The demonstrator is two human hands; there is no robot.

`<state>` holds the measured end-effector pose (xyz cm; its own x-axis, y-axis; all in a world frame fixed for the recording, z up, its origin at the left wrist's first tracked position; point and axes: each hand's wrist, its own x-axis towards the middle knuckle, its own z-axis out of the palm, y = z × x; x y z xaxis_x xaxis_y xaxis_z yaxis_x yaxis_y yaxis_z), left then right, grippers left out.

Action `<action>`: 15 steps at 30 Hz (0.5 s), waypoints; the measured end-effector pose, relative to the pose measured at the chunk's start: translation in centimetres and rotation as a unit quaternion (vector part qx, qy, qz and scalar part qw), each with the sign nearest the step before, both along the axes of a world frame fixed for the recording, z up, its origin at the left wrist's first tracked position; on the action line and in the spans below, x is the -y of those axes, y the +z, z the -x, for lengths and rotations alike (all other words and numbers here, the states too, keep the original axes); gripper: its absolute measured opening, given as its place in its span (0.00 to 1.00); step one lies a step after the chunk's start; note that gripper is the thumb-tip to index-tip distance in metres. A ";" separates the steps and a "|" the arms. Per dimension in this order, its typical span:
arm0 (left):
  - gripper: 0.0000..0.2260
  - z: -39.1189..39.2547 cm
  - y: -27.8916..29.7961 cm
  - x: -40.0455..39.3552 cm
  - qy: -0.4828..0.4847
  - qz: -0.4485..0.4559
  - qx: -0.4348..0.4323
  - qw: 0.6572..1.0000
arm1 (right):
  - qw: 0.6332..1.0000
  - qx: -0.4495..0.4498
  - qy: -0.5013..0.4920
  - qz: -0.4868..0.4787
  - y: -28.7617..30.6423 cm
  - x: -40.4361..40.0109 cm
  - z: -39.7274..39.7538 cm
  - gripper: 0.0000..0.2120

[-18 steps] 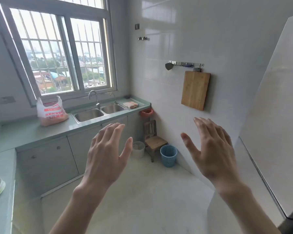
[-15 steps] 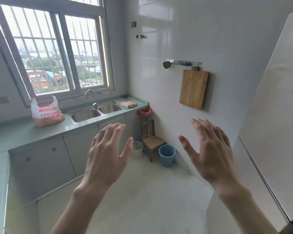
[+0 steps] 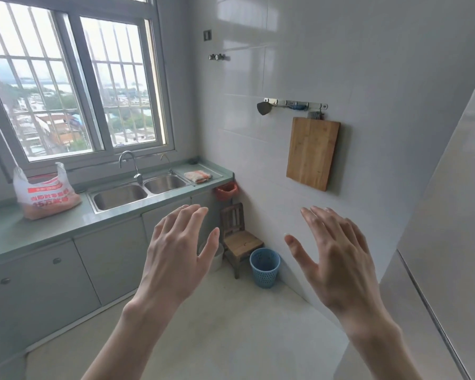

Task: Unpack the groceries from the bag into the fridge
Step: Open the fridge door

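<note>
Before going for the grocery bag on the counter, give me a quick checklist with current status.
1. Both hands free: ok. Left hand and right hand are open and empty, held up in front.
2. Bag located: ok. The plastic bag sits on the counter, left of the sink.
3. Bag upright with handles up: ok.
4. Path to bag clear: ok. Bare floor ahead; the chair and blue basket stand off in the corner.
5. Bag contents: cannot tell; plastic hides them.
6. Fridge door open: not ok. The panel at right looks like a closed fridge; no interior shows.
</note>
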<state>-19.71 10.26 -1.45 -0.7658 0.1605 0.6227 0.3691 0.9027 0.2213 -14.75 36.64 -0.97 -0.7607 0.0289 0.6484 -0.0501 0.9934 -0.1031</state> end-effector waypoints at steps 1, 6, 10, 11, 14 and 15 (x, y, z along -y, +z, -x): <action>0.24 0.9 0.1 -0.6 0.001 0.000 0.000 1.000 | 1.000 -0.001 0.002 -0.001 0.1 -0.5 1.0 0.33; 0.23 4.9 0.3 -2.8 0.001 0.008 0.001 1.000 | 1.000 -0.021 0.003 0.002 0.3 -2.4 5.4 0.31; 0.23 8.2 0.4 -4.0 -0.002 0.004 -0.001 1.000 | 1.000 -0.023 -0.003 0.005 0.1 -3.8 8.5 0.31; 0.23 9.1 0.4 -4.3 -0.005 0.004 -0.002 1.000 | 1.000 -0.021 -0.007 0.003 0.0 -4.1 9.2 0.31; 0.23 12.0 0.3 -5.5 -0.020 -0.006 -0.005 1.000 | 1.000 -0.015 -0.020 -0.001 -0.3 -5.0 11.5 0.31; 0.23 13.1 0.2 -5.9 -0.027 -0.010 -0.003 1.000 | 1.000 -0.013 -0.024 -0.001 -0.4 -5.4 12.4 0.31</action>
<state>-32.85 16.20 -1.20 -0.7520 0.1894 0.6313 0.4192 0.8766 0.2363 -27.16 42.00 -1.37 -0.7411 0.0636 0.6684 -0.0051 0.9949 -0.1003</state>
